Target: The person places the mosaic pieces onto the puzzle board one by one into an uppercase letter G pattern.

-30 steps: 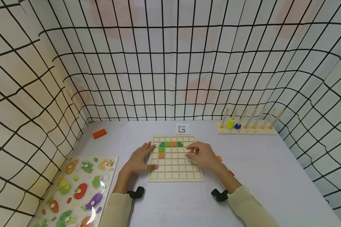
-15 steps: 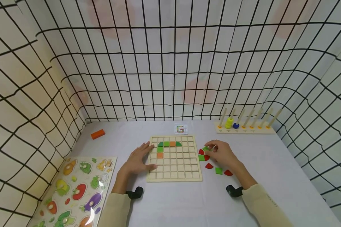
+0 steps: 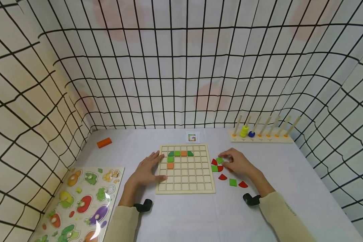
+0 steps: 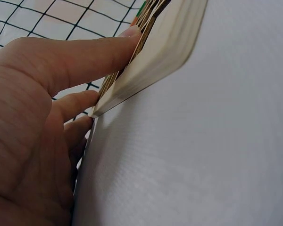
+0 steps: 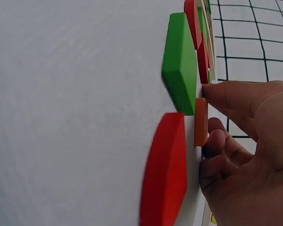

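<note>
- My right hand (image 3: pixel 239 163) is working in the loose pile of tiles just off the right edge of the grid board (image 3: pixel 185 189), toward the right half of the table (image 3: pixel 290 188).
- Fingers are curled; thumb and fingertips (image 5: pixel 216 140) are closing on a thin orange tile (image 5: pixel 201 121). They look pinched on its edge, but I can't tell for sure whether it's lifted off the table.
- The orange tile is sitting between a green square tile (image 5: pixel 180 66) and a red rounded tile (image 5: pixel 165 169), both just beside it and crowding it.
- Handling call: it looks like small painted wood, so light, rigid, not fragile. The faces are smooth and probably a bit slippery, and it's too thin to grab from above.
- Best hold is an edge pinch on two opposite sides, or I'm sliding it clear of its neighbours first.
- The risk I'm seeing is nudging the green or red tile while pinching.
- My left hand (image 3: pixel 147 169) is lying flat with fingers straight and together, thumb on the board's left edge (image 4: pixel 132 89), bracing it against sliding.
- The board is already carrying green and orange tiles (image 3: pixel 176 153) along its top rows, near the top left corner.
- The pattern card (image 3: pixel 192 137) is lying at the far edge, just beyond the board.
</note>
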Demonstrator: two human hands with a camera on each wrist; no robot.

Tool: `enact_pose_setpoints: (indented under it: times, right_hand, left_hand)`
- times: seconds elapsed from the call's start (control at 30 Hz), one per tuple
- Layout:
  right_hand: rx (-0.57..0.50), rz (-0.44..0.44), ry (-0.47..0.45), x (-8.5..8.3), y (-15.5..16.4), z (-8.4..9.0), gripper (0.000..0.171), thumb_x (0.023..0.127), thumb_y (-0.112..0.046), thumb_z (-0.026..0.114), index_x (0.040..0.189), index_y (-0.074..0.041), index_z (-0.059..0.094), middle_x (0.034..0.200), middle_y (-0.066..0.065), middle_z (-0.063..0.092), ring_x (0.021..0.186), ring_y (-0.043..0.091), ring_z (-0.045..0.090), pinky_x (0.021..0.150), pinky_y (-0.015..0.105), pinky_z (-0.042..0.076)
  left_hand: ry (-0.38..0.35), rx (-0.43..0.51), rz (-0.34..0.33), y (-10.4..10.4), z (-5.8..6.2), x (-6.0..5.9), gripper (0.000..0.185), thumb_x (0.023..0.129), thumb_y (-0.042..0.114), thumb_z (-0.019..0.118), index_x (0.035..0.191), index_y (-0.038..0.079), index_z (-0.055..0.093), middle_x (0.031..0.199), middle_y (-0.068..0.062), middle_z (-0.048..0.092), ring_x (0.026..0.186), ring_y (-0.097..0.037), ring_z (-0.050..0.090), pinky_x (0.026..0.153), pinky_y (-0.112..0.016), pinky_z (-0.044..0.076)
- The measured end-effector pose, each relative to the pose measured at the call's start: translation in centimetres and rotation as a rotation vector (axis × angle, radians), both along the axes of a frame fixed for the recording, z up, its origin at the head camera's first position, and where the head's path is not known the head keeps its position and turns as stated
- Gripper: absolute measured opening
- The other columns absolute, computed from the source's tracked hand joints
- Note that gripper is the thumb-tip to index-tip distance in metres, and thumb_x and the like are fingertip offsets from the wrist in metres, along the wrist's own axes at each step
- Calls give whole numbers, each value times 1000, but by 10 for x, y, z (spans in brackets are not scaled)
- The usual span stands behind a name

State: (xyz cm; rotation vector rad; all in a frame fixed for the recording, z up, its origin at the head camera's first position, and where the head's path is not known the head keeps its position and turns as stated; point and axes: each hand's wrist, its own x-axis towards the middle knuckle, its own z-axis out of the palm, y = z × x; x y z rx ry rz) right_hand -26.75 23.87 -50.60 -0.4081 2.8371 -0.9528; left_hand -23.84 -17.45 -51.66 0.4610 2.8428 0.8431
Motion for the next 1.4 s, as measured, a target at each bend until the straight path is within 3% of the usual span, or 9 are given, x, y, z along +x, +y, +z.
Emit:
enact_pose_setpoints:
  times: [0.13, 0.5, 0.87, 1.0, 1.17, 1.4]
  right_hand:
    - [4, -24, -11, 0, 1, 0, 30, 88, -20, 70, 118, -15, 68, 113, 6, 59, 86, 20, 46, 69, 30, 40]
    - [-49, -81, -32, 6, 4, -4, 30, 88, -24, 70, 115, -13, 65, 96, 4, 58, 83, 19, 49, 64, 26, 45]
    - [-85, -123, -34, 10, 2, 2, 32, 86, -28, 72, 114, -15, 64, 98, 3, 61, 88, 21, 52, 66, 27, 50]
    - [-91, -119, -38, 12, -3, 5, 32, 86, -31, 73, 113, -16, 64, 98, 2, 62, 88, 20, 53, 67, 28, 50]
    - [-127, -82, -42, 15, -12, 9, 29, 88, -28, 71, 113, -17, 63, 97, 3, 62, 80, 20, 55, 59, 30, 53]
    - [-110, -23, 27, 17, -29, 14, 27, 88, -31, 72, 110, -19, 65, 103, -2, 63, 86, 16, 54, 66, 27, 49]
  left_hand:
    - [-2, 2, 7, 0, 0, 0, 93, 74, 55, 75, 153, 28, 33, 163, 5, 18, 153, -22, 10, 121, -56, 11]
    - [-7, -4, 7, 2, 3, 2, 93, 74, 55, 74, 153, 28, 32, 164, 5, 18, 153, -22, 11, 121, -56, 11]
    - [0, -6, 4, 2, 3, 2, 94, 74, 55, 74, 153, 26, 33, 163, 3, 18, 152, -23, 12, 121, -55, 12]
    - [8, -5, 1, 1, 3, 2, 94, 74, 55, 74, 153, 27, 33, 163, 3, 19, 152, -23, 12, 121, -55, 12]
    - [14, -5, -4, 1, 1, 2, 94, 73, 56, 74, 153, 26, 33, 163, 2, 20, 152, -24, 13, 121, -56, 13]
    - [12, -3, -1, 0, 1, 2, 93, 74, 56, 74, 152, 27, 33, 163, 4, 19, 152, -22, 12, 121, -56, 12]
